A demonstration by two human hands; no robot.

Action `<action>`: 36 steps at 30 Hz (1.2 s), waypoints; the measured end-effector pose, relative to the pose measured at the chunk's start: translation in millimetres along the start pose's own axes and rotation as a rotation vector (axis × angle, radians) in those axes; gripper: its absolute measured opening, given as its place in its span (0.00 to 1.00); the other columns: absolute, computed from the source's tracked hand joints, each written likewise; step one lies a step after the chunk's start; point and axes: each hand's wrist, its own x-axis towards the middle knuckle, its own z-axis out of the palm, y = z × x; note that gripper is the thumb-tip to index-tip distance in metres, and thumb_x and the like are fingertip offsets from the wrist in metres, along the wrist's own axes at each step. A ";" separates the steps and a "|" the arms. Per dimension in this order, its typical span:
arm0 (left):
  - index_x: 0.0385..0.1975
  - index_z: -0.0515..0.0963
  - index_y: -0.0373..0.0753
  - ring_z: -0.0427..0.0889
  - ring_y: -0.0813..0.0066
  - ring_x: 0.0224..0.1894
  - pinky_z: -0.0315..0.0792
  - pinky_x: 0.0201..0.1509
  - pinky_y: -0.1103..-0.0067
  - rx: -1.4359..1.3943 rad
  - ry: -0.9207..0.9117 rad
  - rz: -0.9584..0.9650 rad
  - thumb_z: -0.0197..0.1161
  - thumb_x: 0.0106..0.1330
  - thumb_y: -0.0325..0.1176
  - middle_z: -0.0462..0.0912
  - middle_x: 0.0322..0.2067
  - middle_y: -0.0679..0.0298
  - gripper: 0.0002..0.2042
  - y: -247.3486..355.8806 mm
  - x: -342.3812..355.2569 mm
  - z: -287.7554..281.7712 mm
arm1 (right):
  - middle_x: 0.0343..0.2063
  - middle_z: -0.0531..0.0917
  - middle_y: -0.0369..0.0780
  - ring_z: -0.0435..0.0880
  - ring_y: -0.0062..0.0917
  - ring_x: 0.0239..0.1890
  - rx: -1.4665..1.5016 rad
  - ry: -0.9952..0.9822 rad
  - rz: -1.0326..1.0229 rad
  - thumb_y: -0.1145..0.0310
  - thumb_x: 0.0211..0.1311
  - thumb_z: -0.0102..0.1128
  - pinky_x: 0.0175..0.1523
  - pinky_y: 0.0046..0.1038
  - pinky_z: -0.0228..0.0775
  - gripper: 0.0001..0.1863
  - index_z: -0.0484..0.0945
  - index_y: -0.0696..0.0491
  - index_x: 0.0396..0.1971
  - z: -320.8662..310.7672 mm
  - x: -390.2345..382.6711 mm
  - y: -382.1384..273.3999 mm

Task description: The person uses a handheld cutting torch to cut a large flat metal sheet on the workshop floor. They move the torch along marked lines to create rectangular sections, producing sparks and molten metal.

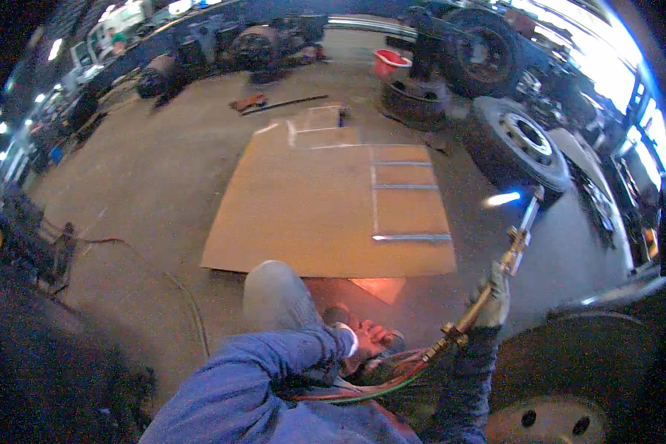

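My right hand [499,297], in a dark glove, is closed around a brass cutting torch [483,302]. A bright bluish-white flame [502,199] shoots leftward from the torch tip, beside the far right of the sheet. Red and green hoses [399,385] curve from the torch's rear across my lap. My left hand [368,337] is low by my knee, its fingers curled in reddish light; what they hold, if anything, is unclear. Ahead on the floor lies a large brown flat sheet [303,200] with pale lines and narrow strips [411,237] along its right part.
A tyre on a white-centred wheel [525,140] lies at the right, near the flame. Behind it are a dark drum [414,103], a red bucket [391,63] and another tyre [481,52]. A long bar [285,104] lies beyond the sheet. A hose [189,300] crosses the floor at left.
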 end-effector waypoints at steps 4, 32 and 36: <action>0.47 0.85 0.46 0.87 0.54 0.49 0.81 0.46 0.56 -0.009 0.011 0.036 0.67 0.56 0.48 0.87 0.47 0.56 0.20 0.8 3.6 -23.2 | 0.18 0.71 0.29 0.69 0.17 0.12 0.098 -0.031 -0.006 0.58 0.72 0.65 0.16 0.23 0.62 0.12 0.73 0.41 0.49 5.8 13.3 4.3; 0.55 0.78 0.41 0.84 0.45 0.52 0.76 0.55 0.55 -0.737 0.434 -0.670 0.63 0.64 0.45 0.86 0.46 0.47 0.22 -50.9 -233.5 -306.8 | 0.13 0.64 0.26 0.60 0.18 0.15 0.021 -0.049 0.624 0.44 0.74 0.54 0.21 0.25 0.54 0.24 0.65 0.39 0.19 145.3 40.8 -206.4; 0.44 0.83 0.38 0.84 0.44 0.49 0.76 0.55 0.57 -0.908 0.369 -0.878 0.58 0.66 0.48 0.86 0.43 0.45 0.20 -31.3 -363.8 -352.7 | 0.13 0.67 0.32 0.66 0.27 0.17 -0.046 -0.109 0.648 0.39 0.65 0.63 0.24 0.35 0.65 0.26 0.66 0.40 0.18 195.7 9.8 -315.3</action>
